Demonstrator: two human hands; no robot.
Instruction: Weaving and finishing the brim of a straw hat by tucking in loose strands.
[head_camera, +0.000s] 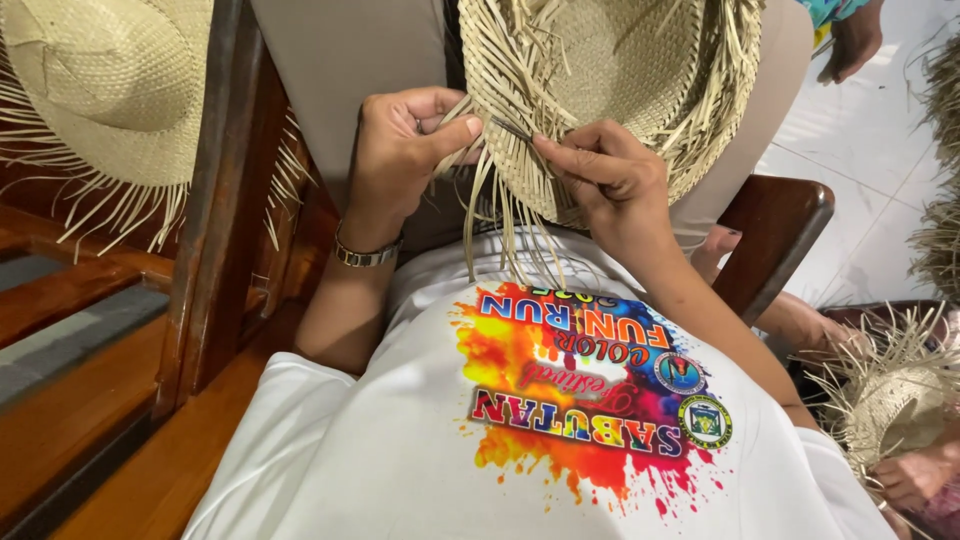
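Here, my left hand (400, 150) pinches the frayed edge of a woven straw hat (610, 80), thumb and fingers closed on the loose straw strips (500, 230) that hang below it. Just beside it, my right hand (610, 180) closes its fingertips on a thin dark needle-like tool (512, 128) pushed into the weave at the brim. The hat rests on my lap, directly above both hands. A metal watch band (365, 255) circles my left wrist. Another straw hat (100, 90) lies well off to my left on a wooden bench (90, 400).
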